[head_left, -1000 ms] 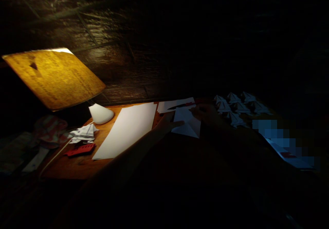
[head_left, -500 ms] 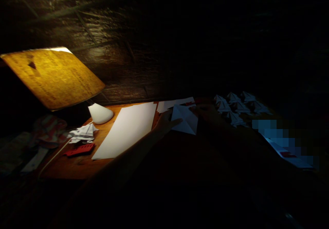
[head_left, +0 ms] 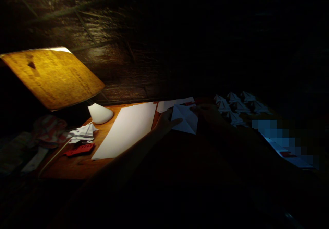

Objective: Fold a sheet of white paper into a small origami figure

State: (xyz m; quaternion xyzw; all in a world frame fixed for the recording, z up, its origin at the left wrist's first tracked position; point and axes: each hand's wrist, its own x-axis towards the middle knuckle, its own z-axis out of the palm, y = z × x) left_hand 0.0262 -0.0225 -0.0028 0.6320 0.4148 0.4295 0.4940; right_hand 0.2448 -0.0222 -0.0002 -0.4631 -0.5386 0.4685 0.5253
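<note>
A small square of creased white paper [head_left: 185, 119] is held between my two hands, its fold lines crossing near the middle. My left hand [head_left: 164, 123] grips its left edge, the thumb lying across the front and the fingers behind it. At the upper right corner, my right hand [head_left: 204, 112] pinches the paper; deep shadow hides most of that hand. Just left of my hands lies a large white sheet [head_left: 128, 129]. Behind the held square are more white paper pieces [head_left: 176, 103].
Several folded paper figures [head_left: 238, 107] stand at the right. On the left are a lamp with a yellow shade [head_left: 53, 78] and white base [head_left: 100, 114], a crumpled-looking folded paper [head_left: 83, 133] and a red object [head_left: 80, 150] on the wooden table [head_left: 66, 169]. A bluish lit screen [head_left: 288, 152] is far right.
</note>
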